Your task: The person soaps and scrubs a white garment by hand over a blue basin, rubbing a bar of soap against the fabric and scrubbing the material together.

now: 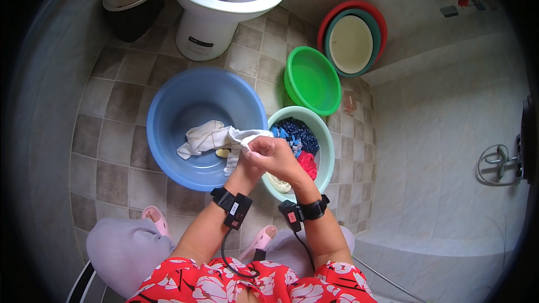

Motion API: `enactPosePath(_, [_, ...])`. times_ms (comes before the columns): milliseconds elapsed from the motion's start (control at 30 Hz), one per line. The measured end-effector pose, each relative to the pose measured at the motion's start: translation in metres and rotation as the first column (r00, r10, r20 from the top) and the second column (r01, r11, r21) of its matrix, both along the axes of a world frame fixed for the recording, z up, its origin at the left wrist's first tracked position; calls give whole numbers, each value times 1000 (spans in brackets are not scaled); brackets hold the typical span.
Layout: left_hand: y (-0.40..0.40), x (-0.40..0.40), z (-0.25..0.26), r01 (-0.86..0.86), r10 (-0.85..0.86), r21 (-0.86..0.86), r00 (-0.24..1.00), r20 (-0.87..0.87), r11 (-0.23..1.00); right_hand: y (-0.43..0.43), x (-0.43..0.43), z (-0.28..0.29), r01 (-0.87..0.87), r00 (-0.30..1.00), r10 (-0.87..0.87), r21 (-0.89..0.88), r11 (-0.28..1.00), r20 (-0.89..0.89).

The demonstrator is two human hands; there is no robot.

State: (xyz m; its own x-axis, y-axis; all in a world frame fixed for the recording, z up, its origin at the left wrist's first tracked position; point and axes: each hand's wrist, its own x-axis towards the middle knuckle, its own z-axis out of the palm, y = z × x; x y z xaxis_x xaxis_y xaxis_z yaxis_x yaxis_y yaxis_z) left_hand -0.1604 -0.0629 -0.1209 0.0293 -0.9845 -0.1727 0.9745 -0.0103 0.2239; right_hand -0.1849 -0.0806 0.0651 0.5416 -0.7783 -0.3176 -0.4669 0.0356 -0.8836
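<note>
My right hand pinches the edge of a white cloth, possibly a sock or other small garment. Beneath it, my left hand is mostly hidden, close to the same cloth; its fingers cannot be seen. The cloth trails leftward into a large blue plastic basin. A small pale yellow piece, perhaps soap, shows beside the cloth in that basin. Partly under my right hand stands a pale mint basin holding dark blue patterned fabric, red fabric and cream fabric.
A bright green basin stands beyond the mint one. Nested red, teal and cream basins lean by the wall. A toilet and a lidded bin are at the back. A wall tap is far right. Cables hang from both wrist straps.
</note>
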Motion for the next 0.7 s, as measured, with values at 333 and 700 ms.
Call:
enactPosePath(333, [-6, 26, 92, 219, -280, -174, 736, -616, 960, -34, -53, 6, 344, 522, -632, 536, 771, 572])
enactPosePath(700, [-16, 29, 73, -29, -87, -154, 715, -694, 988, -23, -50, 20, 332, 933, -359, 347, 877, 14])
